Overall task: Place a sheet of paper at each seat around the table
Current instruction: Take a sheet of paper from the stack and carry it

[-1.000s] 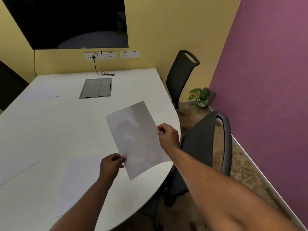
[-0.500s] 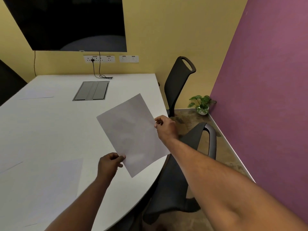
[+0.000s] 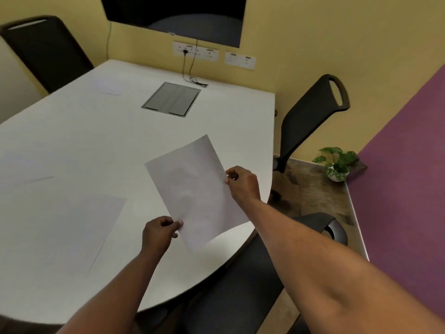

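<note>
Both hands pinch one sheet of paper (image 3: 196,189) above the white desk (image 3: 84,145) in the lower centre of the frame — the left hand (image 3: 157,233) at its lower-left edge, the right hand (image 3: 243,184) at its right edge. Another sheet (image 3: 79,227) lies flat at lower left — a black chair (image 3: 310,116) stands at upper right.

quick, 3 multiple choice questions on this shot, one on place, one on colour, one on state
1. Where is the potted plant?
A on a chair seat
B in the corner by the purple wall
C under the screen

2. What colour is the table?
A white
B black
C red

3. What state is the sheet of paper in?
A lying flat, untouched
B pinched by both hands
C crumpled in one fist

Answers:
1 B, it sits at the foot of that wall.
2 A, its top is plain white.
3 B, the left hand and right hand each pinch an edge.
</note>
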